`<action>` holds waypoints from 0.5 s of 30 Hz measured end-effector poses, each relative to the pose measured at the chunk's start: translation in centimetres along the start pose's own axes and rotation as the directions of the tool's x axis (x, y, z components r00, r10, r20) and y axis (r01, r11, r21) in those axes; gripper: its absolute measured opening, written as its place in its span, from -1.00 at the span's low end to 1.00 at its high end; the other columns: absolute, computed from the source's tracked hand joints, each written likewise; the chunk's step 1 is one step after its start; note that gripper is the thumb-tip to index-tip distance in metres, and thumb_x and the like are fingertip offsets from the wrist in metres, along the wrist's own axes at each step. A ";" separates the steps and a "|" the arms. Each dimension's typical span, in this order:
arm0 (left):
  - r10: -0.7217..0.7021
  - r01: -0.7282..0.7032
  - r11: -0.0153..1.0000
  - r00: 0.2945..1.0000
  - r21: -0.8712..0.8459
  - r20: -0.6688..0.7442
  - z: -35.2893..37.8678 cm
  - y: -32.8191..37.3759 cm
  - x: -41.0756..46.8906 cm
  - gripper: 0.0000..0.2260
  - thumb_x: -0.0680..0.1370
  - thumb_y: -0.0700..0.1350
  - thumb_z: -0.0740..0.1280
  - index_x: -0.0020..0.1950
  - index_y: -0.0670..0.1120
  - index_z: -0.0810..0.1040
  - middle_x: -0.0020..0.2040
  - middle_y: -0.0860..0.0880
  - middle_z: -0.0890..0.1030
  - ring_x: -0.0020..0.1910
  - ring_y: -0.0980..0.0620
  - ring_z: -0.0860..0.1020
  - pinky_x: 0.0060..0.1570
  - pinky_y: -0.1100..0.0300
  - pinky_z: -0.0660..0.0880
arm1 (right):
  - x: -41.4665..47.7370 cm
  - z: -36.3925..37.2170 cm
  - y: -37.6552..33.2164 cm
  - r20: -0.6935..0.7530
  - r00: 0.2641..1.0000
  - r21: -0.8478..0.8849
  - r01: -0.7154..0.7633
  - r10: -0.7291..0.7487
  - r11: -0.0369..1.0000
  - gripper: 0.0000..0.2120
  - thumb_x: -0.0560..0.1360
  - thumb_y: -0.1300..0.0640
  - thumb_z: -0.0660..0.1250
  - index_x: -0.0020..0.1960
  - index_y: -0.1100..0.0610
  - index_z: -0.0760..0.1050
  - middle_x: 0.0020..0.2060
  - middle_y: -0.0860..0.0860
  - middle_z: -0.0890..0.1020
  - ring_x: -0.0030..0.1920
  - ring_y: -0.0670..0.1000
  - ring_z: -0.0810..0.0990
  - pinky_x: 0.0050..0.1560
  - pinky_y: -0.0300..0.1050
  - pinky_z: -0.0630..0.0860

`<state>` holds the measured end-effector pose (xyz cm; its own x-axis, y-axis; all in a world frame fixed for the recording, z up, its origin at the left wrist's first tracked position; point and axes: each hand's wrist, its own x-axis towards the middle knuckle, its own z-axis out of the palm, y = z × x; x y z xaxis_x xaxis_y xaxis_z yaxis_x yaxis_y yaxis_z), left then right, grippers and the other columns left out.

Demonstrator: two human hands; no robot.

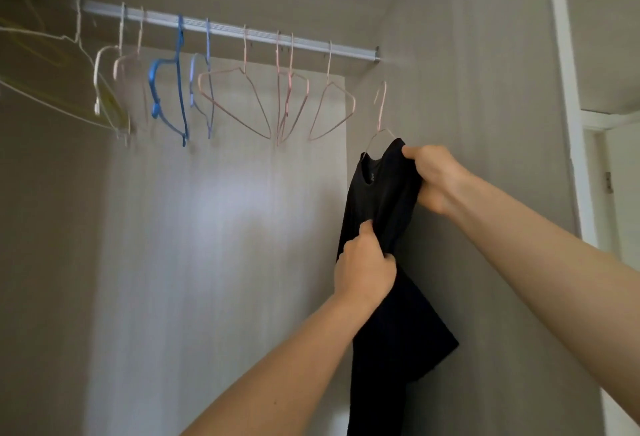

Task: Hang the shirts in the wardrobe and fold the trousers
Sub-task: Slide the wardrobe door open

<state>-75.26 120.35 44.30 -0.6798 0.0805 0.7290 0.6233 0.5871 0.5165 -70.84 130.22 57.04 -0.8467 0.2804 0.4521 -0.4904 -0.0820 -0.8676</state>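
Black shirt (381, 193) on thin pink wire hanger (380, 113), below the silver rail (225, 29).
Right hand (433, 176) grips its shoulder, left hand (363, 266) grips cloth lower; tugging may slip it off.

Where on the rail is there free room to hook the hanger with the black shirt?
Bare rail lies between the last pink hanger and the rail's right end. Toward the left, around the blue hanger, the hangers crowd together.

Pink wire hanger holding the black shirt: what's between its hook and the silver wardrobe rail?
Nothing. In the head view, the pink wire hanger sits below the silver wardrobe rail; the gap shows only grey wall panel.
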 end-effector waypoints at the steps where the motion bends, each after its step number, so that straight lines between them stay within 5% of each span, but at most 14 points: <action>1: 0.023 -0.022 1.000 0.999 0.014 -0.024 -0.2 -0.2 0.6 -0.57 0.54 -0.23 0.26 0.42 -0.12 0.37 0.06 -0.13 0.62 -0.04 -0.16 0.61 -0.05 -0.09 0.60 | 0.7 0.2 -0.4 -0.007 1.000 0.003 0.024 -0.024 1.000 -0.73 0.63 0.16 0.18 0.25 0.27 0.45 0.13 0.14 0.58 0.10 0.11 0.58 0.15 0.01 0.52; 6: 0.086 -0.088 0.996 0.993 -0.029 -0.084 -1.2 -0.7 4.4 -0.83 0.59 -0.27 0.22 0.13 -0.20 0.55 -0.12 -0.15 0.61 -0.18 -0.13 0.60 -0.13 -0.11 0.60 | 3.6 1.1 -2.0 -0.044 0.990 0.009 0.134 -0.134 0.991 -0.85 0.64 0.17 0.15 0.11 0.20 0.45 -0.06 0.10 0.57 -0.08 0.06 0.58 -0.03 -0.05 0.54; 9: 0.091 -0.097 0.993 0.992 -0.071 -0.083 -1.5 -0.5 6.8 -0.82 0.62 -0.24 0.22 0.14 -0.20 0.58 -0.09 -0.17 0.63 -0.13 -0.15 0.61 -0.06 -0.09 0.59 | 5.2 2.0 -2.8 -0.080 0.977 -0.052 0.196 -0.199 0.979 -0.83 0.64 0.15 0.15 -0.04 0.17 0.47 -0.06 0.12 0.59 -0.10 0.06 0.59 0.06 0.00 0.57; 12: 0.091 -0.100 0.990 0.991 -0.102 -0.095 -1.4 -0.4 9.5 -0.81 0.64 -0.20 0.22 0.17 -0.19 0.58 -0.05 -0.17 0.64 -0.08 -0.16 0.61 0.02 -0.08 0.58 | 7.5 3.0 -3.6 -0.090 0.964 -0.118 0.241 -0.252 0.963 -0.79 0.62 0.13 0.13 0.08 0.21 0.49 0.00 0.17 0.60 0.07 0.15 0.60 0.02 -0.06 0.50; 15: 0.100 -0.112 0.985 0.990 -0.128 -0.099 -1.3 -0.4 12.0 -0.80 0.65 -0.19 0.21 0.21 -0.18 0.57 0.00 -0.18 0.64 -0.03 -0.16 0.61 0.07 -0.06 0.58 | 9.4 3.7 -4.1 -0.055 0.935 -0.205 0.332 -0.349 0.921 -0.76 0.64 0.19 0.07 0.09 0.27 0.47 -0.25 0.05 0.45 -0.17 0.04 0.50 -0.18 -0.16 0.39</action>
<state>-83.18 120.05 53.41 -0.5724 0.0587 0.8179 0.7400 0.4666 0.4844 -77.58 129.62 65.61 -0.6092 0.3436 0.7147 -0.6905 0.2134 -0.6912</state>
